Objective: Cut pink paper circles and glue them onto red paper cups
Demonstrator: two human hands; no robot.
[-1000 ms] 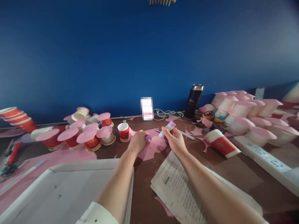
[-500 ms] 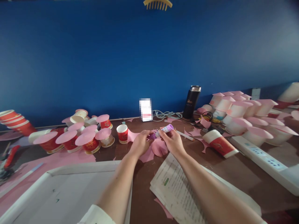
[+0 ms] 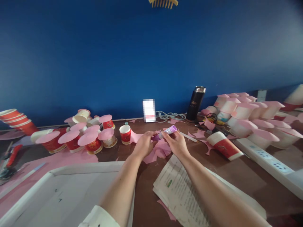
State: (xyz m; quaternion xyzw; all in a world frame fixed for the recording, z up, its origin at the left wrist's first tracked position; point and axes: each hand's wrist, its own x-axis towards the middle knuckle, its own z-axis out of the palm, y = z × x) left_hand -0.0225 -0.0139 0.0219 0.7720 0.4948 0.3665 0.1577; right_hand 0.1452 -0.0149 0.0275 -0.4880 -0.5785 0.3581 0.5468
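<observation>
A purple-and-white glue stick [image 3: 169, 130] is held slantwise between my two hands above the brown table. The fingers of my left hand [image 3: 144, 144] are closed around its lower, purple end; whether that end is a separate cap cannot be made out. My right hand [image 3: 177, 145] grips the labelled barrel, and the purple upper end sticks out past the fingers. Just below both hands lie pink paper pieces [image 3: 163, 152], partly hidden by them. To the left of my left hand stands a red paper cup [image 3: 125, 135], upright and apart from it.
Several cups topped with pink paper discs [image 3: 88, 138] stand left, and more pale ones [image 3: 243, 110] right. A black thermos [image 3: 196, 104], a lit phone [image 3: 149, 111], a tipped red cup [image 3: 223, 145], a power strip [image 3: 267, 157], printed sheets [image 3: 176, 186] and a white tray [image 3: 78, 167] surround the hands.
The view has shifted slightly. Both hands keep their hold on the glue stick, with hardly any movement between them.
</observation>
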